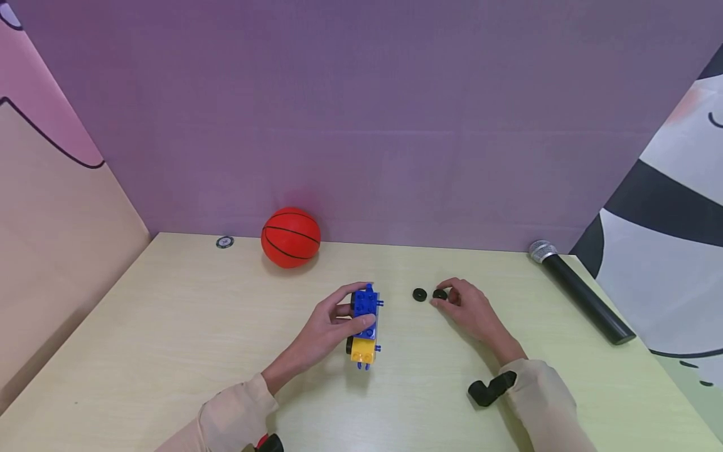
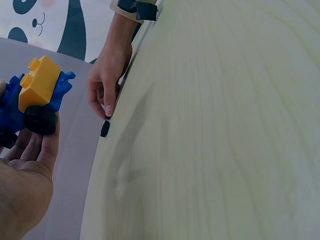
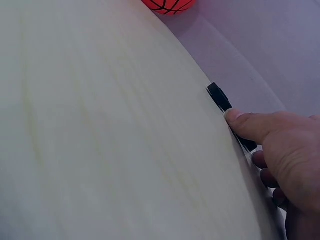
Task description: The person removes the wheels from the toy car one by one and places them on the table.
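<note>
Head view, left fingers [image 1: 346, 290] holding blue-and-yellow toy vehicle [image 1: 367, 306]; right fingers [image 1: 455, 284] narrow, pinching black wheel [image 1: 439, 294]

My head view was bright, the light seeming to fall from above: soft shadows lay at six o'clock of the red basketball [image 1: 290, 237] and of the building-block toy car [image 1: 369, 333] in my left hand [image 1: 330, 321], another at seven o'clock of my right hand [image 1: 467, 306]. Both wrist views were dimmer and cooler. In the right one the tabletop [image 3: 100, 130] looked hazy, its grain smeared, its edge bowing from twelve toward five o'clock.
</note>
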Demonstrator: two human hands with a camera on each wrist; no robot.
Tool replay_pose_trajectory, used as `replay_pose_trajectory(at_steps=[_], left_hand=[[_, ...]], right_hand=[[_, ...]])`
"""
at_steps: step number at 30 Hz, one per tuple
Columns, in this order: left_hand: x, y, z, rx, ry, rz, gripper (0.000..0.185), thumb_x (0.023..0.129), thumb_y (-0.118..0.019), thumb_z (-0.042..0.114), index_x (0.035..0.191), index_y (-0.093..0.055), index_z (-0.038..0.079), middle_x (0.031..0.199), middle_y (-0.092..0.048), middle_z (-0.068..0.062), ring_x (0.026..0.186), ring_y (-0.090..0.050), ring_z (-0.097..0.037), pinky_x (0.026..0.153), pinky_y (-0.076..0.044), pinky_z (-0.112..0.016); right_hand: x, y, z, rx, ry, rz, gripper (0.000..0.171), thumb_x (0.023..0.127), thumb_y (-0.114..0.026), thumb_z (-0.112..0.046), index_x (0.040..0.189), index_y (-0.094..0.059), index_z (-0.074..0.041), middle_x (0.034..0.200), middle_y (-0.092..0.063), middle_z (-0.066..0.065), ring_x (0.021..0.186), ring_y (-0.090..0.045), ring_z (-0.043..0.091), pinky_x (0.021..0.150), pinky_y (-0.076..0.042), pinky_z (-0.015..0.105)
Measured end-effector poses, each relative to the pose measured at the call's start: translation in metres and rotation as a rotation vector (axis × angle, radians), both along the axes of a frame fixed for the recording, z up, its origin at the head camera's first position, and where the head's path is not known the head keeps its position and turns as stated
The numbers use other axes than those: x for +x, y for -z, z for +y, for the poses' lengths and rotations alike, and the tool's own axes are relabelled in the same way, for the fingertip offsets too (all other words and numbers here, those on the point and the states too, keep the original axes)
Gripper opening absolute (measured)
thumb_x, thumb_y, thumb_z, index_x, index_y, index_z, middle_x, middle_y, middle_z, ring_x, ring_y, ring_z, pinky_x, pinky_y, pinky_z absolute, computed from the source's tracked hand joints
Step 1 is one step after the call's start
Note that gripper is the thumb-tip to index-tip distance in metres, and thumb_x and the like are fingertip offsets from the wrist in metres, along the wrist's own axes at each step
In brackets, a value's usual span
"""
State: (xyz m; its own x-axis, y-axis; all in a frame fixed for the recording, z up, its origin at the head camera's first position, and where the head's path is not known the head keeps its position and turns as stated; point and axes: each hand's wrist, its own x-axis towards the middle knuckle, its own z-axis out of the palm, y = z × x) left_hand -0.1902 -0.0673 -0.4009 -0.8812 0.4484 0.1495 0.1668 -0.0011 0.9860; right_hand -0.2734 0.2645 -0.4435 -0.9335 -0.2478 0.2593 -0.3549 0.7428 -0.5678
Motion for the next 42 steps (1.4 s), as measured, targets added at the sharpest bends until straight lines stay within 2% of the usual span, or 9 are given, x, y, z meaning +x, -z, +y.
replay_pose_trajectory(at_steps=[8, 13, 17, 24, 30, 34, 38, 42], left_hand=[[0.0, 0.0, 0.002, 0.003, -0.007, 0.0, 0.062, 0.102, -0.067, 0.026, 0.158, -0.041, 0.017, 0.135, -0.061, -0.018, 0.114, -0.066, -0.029, 0.097, -0.055, -0.04], [0.0, 0.001, 0.002, 0.01, -0.012, 0.0, 0.063, 0.103, -0.067, 0.023, 0.158, -0.04, 0.014, 0.127, -0.067, -0.018, 0.11, -0.068, -0.029, 0.096, -0.055, -0.039], [0.0, 0.002, 0.003, 0.015, -0.02, -0.017, 0.063, 0.103, -0.067, 0.022, 0.158, -0.039, 0.014, 0.123, -0.069, -0.018, 0.109, -0.069, -0.029, 0.098, -0.055, -0.039], [0.001, 0.004, 0.005, 0.03, -0.038, -0.059, 0.065, 0.102, -0.068, 0.023, 0.158, -0.036, 0.014, 0.127, -0.066, -0.02, 0.114, -0.067, -0.031, 0.1, -0.054, -0.042], [0.0, 0.007, 0.005, 0.056, -0.031, -0.076, 0.061, 0.103, -0.066, 0.024, 0.154, -0.036, 0.008, 0.136, -0.061, -0.025, 0.123, -0.062, -0.037, 0.103, -0.051, -0.046], [0.0, 0.008, 0.006, 0.064, -0.032, -0.086, 0.056, 0.103, -0.066, 0.024, 0.147, -0.038, 0.005, 0.138, -0.059, -0.025, 0.124, -0.061, -0.037, 0.105, -0.05, -0.047], [0.002, 0.007, 0.009, 0.058, -0.053, -0.092, 0.048, 0.101, -0.068, 0.024, 0.137, -0.041, 0.005, 0.138, -0.058, -0.023, 0.123, -0.06, -0.037, 0.104, -0.05, -0.048], [0.002, 0.006, 0.011, 0.069, -0.065, -0.101, 0.047, 0.1, -0.069, 0.024, 0.133, -0.041, 0.006, 0.137, -0.057, -0.021, 0.123, -0.059, -0.038, 0.104, -0.05, -0.049]], right_hand=[[0.002, -0.002, 0.0, 0.001, 0.007, -0.018, 0.038, 0.094, -0.079, -0.021, 0.121, -0.064, 0.002, 0.083, -0.057, 0.002, 0.075, -0.051, 0.018, 0.071, -0.044, 0.038], [0.005, -0.006, -0.001, -0.023, 0.023, -0.033, 0.042, 0.094, -0.078, -0.021, 0.123, -0.062, 0.004, 0.083, -0.058, 0.003, 0.077, -0.053, 0.019, 0.074, -0.047, 0.039], [0.009, -0.009, -0.001, -0.035, 0.046, -0.037, 0.042, 0.098, -0.074, -0.025, 0.124, -0.061, 0.005, 0.083, -0.058, 0.004, 0.077, -0.052, 0.019, 0.072, -0.046, 0.036], [0.02, -0.012, -0.002, -0.075, 0.072, -0.009, 0.037, 0.104, -0.066, -0.026, 0.122, -0.062, 0.006, 0.08, -0.054, 0.005, 0.071, -0.049, 0.02, 0.062, -0.042, 0.031], [0.033, -0.014, -0.009, -0.106, 0.101, 0.05, 0.027, 0.104, -0.064, -0.022, 0.117, -0.064, 0.002, 0.08, -0.055, 0.005, 0.072, -0.052, 0.021, 0.061, -0.043, 0.03], [0.044, -0.016, -0.016, -0.144, 0.076, 0.115, 0.016, 0.103, -0.065, -0.017, 0.11, -0.067, -0.002, 0.076, -0.057, 0.0, 0.068, -0.054, 0.016, 0.058, -0.043, 0.027], [0.056, -0.017, -0.027, -0.159, 0.009, 0.181, 0.006, 0.101, -0.068, -0.011, 0.105, -0.069, -0.006, 0.074, -0.058, -0.007, 0.066, -0.053, 0.011, 0.058, -0.045, 0.026], [0.067, -0.017, -0.039, -0.153, -0.073, 0.201, 0.006, 0.098, -0.07, -0.007, 0.104, -0.069, -0.009, 0.078, -0.058, -0.01, 0.07, -0.052, 0.01, 0.061, -0.047, 0.026]])
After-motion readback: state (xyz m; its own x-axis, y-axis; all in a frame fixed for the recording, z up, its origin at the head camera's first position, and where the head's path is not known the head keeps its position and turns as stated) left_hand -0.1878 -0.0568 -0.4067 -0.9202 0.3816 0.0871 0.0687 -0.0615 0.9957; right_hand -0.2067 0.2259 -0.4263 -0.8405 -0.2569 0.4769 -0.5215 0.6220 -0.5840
